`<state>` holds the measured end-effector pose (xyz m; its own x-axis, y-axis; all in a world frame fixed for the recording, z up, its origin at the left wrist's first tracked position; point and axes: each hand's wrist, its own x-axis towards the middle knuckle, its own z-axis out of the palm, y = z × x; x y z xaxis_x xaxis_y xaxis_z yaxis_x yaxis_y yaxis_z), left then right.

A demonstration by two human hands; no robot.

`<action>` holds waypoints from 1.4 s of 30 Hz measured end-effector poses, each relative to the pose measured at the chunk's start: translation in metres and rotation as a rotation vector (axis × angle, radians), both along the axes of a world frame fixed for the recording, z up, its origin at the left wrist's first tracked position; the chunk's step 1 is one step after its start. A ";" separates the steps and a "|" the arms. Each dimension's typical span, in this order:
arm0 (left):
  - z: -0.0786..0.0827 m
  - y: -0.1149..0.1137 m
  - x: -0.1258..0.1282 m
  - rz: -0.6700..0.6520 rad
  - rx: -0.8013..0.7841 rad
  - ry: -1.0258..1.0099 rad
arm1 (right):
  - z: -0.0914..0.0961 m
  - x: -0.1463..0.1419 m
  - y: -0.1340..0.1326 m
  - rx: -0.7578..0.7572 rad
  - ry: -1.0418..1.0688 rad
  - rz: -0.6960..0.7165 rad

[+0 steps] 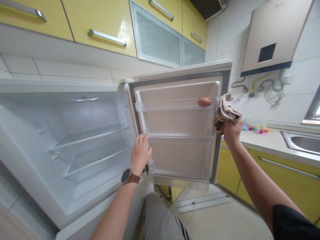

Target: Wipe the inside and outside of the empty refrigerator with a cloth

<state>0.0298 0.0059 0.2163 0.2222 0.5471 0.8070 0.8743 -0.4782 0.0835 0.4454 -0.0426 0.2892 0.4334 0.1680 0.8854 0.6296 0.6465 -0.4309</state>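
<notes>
My right hand (233, 130) is closed around a bunched beige and brown cloth (226, 113), held against the outer edge of the open fridge door (175, 125). My left hand (141, 150), with a watch on its wrist, is at the hinge side of the door. Its fingers are stretched out and rest by the end of the middle clear door shelf (182, 140); they grip nothing that I can see. A brown egg (204, 102) lies in the upper door shelf (170, 105), close to the cloth. Left of the door, the fridge compartment (95, 113) shows two glass shelves.
Yellow cabinets (100, 20) hang above the fridge. A water heater (272, 36) is on the right wall. Below it, the counter (260, 141) holds colourful plastic items (260, 128) and a steel sink (302, 141). White strips (202, 202) lie on the floor under the door.
</notes>
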 end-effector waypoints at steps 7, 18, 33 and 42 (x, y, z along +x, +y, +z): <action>0.001 -0.001 0.001 -0.003 -0.013 0.001 | -0.087 -0.005 -0.007 0.037 0.179 -0.072; -0.002 0.000 0.001 -0.002 0.001 0.013 | -0.246 -0.032 -0.037 -0.358 0.272 -0.246; -0.030 -0.013 -0.005 -0.304 -0.196 -0.401 | -0.210 -0.148 -0.078 -0.553 0.332 0.511; -0.132 -0.065 -0.024 -1.020 -1.543 -1.384 | -0.177 -0.238 -0.086 -0.869 0.993 1.231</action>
